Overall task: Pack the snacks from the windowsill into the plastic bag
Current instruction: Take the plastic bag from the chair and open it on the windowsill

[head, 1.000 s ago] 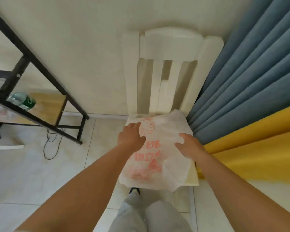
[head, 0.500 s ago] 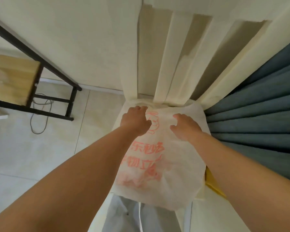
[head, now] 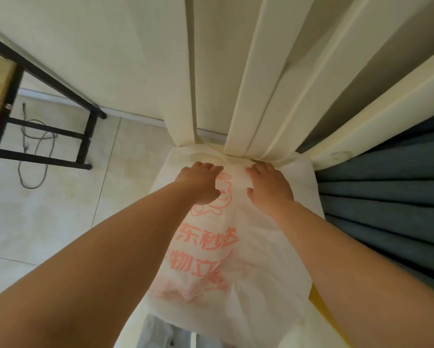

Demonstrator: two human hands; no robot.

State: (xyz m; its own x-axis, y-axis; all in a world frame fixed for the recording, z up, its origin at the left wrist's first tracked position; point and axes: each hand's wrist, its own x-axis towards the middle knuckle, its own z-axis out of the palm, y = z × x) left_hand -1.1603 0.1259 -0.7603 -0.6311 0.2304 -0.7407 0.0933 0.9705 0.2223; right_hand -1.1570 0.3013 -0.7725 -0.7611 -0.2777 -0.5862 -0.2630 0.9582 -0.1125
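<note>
- White plastic bag (head: 258, 280) with red print lies flat on a cream chair (head: 238, 81).
- Left hand (head: 201, 183) and right hand (head: 268, 185) rest on the bag's top edge; grip curled, hold unclear.
- Left of the chair: tiled floor (head: 47, 217), black frame (head: 85, 136).

One white plastic bag (head: 251, 272) with red print lies on one cream chair (head: 236, 96), whose back shows three slats between two posts. Two hands are in view, one left hand (head: 200, 184) and one right hand (head: 268, 187), each on the bag. One black-framed shelf (head: 47, 131) stands at left, with one dark cable (head: 32, 156) on the floor. One blue curtain (head: 386, 197) hangs at right.
</note>
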